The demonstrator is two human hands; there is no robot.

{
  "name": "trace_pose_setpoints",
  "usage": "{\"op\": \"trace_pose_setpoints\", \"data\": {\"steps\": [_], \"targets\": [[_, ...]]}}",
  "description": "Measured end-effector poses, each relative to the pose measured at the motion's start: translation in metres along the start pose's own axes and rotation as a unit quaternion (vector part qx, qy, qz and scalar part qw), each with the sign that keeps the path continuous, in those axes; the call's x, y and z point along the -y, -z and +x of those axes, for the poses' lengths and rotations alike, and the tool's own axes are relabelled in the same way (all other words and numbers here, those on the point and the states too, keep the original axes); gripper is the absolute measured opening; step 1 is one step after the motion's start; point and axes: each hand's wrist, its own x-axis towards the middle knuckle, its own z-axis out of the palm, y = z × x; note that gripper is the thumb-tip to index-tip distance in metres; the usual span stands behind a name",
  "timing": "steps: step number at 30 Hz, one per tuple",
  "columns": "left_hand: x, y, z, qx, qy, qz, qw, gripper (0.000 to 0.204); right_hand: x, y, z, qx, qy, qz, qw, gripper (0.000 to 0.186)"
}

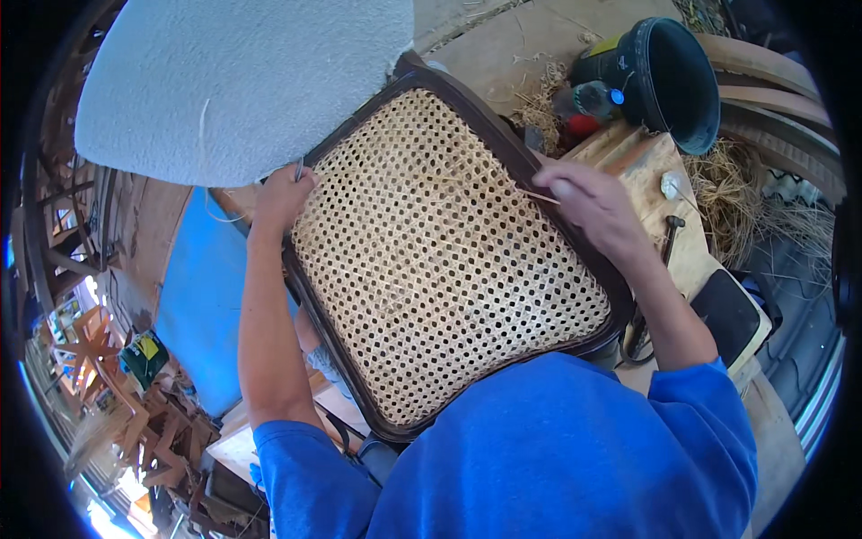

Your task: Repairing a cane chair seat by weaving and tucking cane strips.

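Observation:
A seat panel of woven cane [449,260] in a dark brown frame [603,287] lies tilted across my lap. My left hand [285,198] is closed at the upper-left side of the frame, around a small thin greyish item that I cannot make out. My right hand [588,207] pinches a thin pale cane strand [537,194] over the right side of the panel. Above my left hand is a pale textured cushion or padded board [233,72], with a loose strand [205,135] hanging across it.
At upper right are a black bucket [682,81], a plastic bottle [593,97], straw [718,198] and a hammer [669,234] on a wooden board [646,180]. Curved wooden pieces [754,58] lie behind. A blue sheet [197,296] and piled wood scraps [135,404] are at left.

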Motion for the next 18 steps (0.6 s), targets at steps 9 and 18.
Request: {"op": "trace_pose_setpoints", "data": {"steps": [9,18], "targets": [[-0.019,-0.028,0.006,0.004,-0.001,-0.072,0.997,0.020,-0.023,0.060,-0.041,-0.014,-0.003,-0.165,0.986,0.026],[0.010,0.003,0.005,0.000,-0.017,-0.007,1.000,0.023,-0.015,0.000,0.040,0.156,0.075,-0.087,0.981,0.013]]}}
